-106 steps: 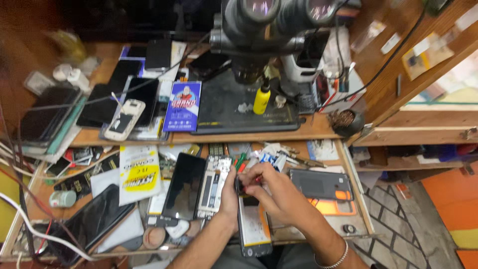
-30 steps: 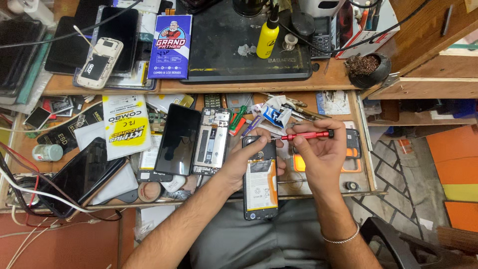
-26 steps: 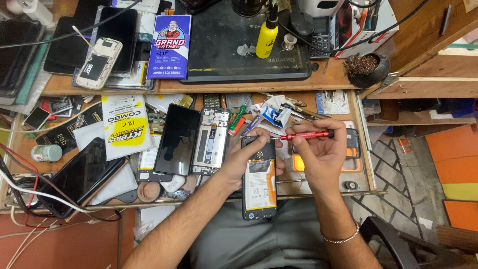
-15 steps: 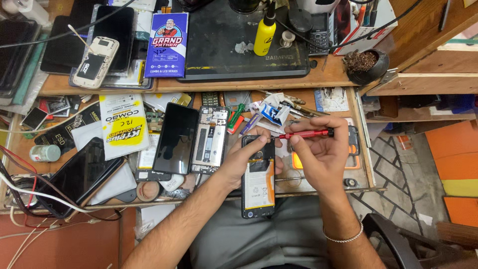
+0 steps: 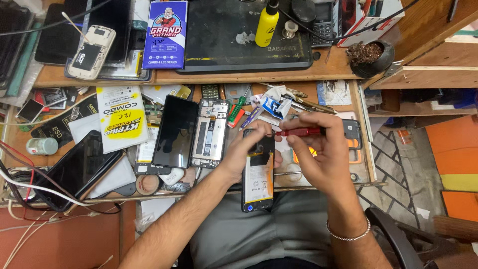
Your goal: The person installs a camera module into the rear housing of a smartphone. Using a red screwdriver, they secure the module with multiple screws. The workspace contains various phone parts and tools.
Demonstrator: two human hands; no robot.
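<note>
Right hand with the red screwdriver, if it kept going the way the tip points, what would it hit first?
The right hand aims the red screwdriver leftward; it would likely meet the opened phone in the left hand first, though depth is unclear.

Screwdriver (image 5: 298, 132) tip behind left fingers (image 5: 259, 130)

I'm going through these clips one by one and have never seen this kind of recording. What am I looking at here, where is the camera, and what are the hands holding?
The camera sits on a person's head and looks down at their own two bare hands over a cluttered wooden workbench. The left hand steadies an opened phone with its back off and insides showing. The right hand holds a red screwdriver sideways, its tip at the phone's top end. Beside them lie a black screen panel, another opened phone frame, a yellow bottle on a dark mat, and a blue box.
</note>
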